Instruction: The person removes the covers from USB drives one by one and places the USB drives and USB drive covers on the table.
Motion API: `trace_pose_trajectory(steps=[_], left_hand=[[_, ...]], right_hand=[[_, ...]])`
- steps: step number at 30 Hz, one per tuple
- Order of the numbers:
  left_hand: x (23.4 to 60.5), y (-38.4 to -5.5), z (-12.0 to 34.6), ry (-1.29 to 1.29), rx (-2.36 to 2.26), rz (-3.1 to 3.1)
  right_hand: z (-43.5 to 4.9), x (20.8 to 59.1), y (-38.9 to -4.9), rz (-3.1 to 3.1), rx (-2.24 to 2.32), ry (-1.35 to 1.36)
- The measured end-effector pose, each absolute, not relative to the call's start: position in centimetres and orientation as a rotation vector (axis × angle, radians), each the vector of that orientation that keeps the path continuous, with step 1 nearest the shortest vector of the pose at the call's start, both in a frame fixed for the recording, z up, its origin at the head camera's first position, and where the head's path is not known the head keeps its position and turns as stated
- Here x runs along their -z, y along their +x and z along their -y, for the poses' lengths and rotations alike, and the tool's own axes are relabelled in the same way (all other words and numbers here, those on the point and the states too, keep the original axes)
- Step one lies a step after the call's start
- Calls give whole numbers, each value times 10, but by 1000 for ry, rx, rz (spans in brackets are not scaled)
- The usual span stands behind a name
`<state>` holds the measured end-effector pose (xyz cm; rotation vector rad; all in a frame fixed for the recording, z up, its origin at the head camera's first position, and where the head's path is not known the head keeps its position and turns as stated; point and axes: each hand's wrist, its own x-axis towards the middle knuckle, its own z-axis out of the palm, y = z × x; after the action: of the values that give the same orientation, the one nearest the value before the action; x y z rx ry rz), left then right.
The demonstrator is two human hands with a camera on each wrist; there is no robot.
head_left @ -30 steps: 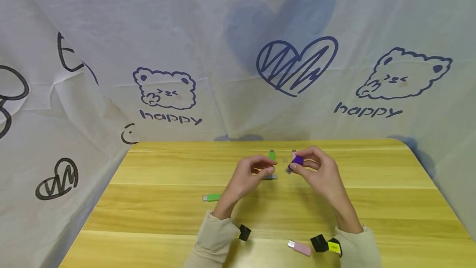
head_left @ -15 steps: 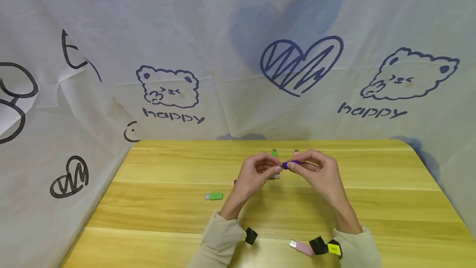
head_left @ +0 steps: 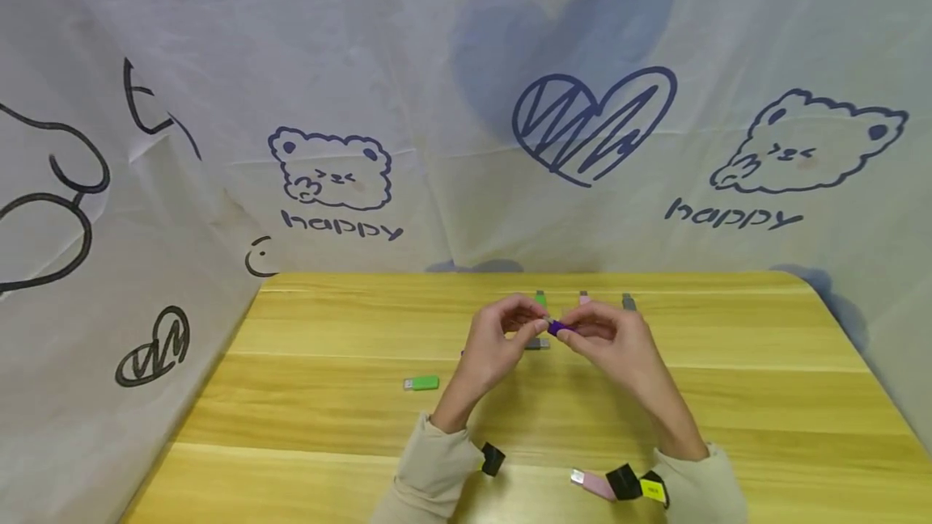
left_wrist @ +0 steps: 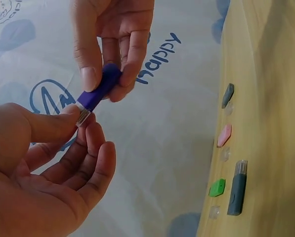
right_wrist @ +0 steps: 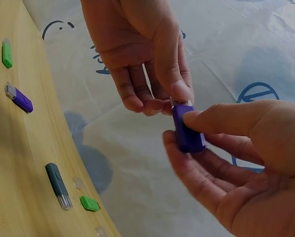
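A purple USB stick [head_left: 559,327] is held up between both hands above the far part of the table. My right hand [head_left: 612,350] grips its body, thumb on one face and fingers behind, as the right wrist view shows. At the other end, thumb and fingers of my left hand [head_left: 498,342] pinch the metal connector [left_wrist: 83,116], which partly shows between them. The stick slants, connector toward the left hand. Whether a clear cap covers the connector, I cannot tell.
Green [head_left: 540,297], pink [head_left: 583,297] and grey [head_left: 629,302] sticks line the back, with small clear pieces [left_wrist: 226,154] near them. A grey stick [head_left: 537,344] lies closer, a purple one [right_wrist: 21,101] and a green one [head_left: 421,383] left, a pink one [head_left: 595,486] in front.
The right hand has brought the purple USB stick left, from apart to the left fingertips, which now pinch its connector end. The head view has shifted slightly; the back grey stick now shows.
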<state>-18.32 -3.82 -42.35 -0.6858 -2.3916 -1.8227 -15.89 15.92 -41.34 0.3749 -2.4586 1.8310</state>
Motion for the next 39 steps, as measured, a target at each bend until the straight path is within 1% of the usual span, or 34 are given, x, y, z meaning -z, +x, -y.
trace_pose_trajectory(steps=[6, 14, 21, 35, 39], left_hand=[[420, -182, 41, -729, 1687, 2444], [416, -183, 44, -734, 1620, 2475], [417, -184, 47, -689, 1641, 2498], [414, -183, 53, -680, 1688, 2525], [411, -184, 66, -584, 1707, 2530]], right_hand=[[-156, 414, -159, 2548, -1729, 397], [-152, 414, -160, 2585, -1652, 390], [-151, 413, -158, 2601, -1690, 394], [-149, 408, -152, 2608, -1758, 399], [-153, 407, -151, 2649, -1736, 359]])
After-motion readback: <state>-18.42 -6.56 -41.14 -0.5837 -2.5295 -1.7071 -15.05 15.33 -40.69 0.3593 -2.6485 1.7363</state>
